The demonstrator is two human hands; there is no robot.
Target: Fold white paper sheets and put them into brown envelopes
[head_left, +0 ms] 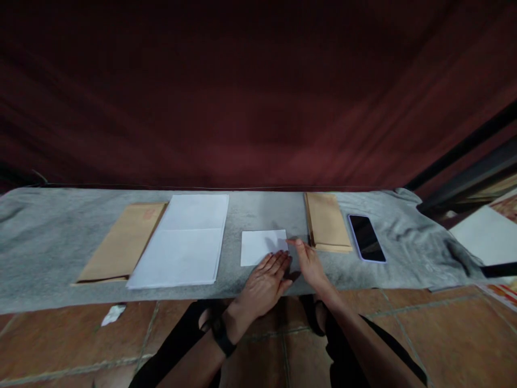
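A small folded sheet of white paper (258,245) lies flat near the middle of the grey cloth. My left hand (264,283) rests palm down over its lower right part, fingers stretched out and together. At the paper's right edge is my right hand (310,264), turned on its side with fingers extended and nothing visible in it. A stack of larger white sheets (188,242), with a crease across the top one, lies to the left.
Brown envelopes (125,240) lie at the left, and a smaller brown envelope stack (328,221) lies right of my hands. Beside that is a phone (367,238) in a purple case. Grey cloth (266,207) covers the narrow surface. A dark red curtain (258,108) hangs behind.
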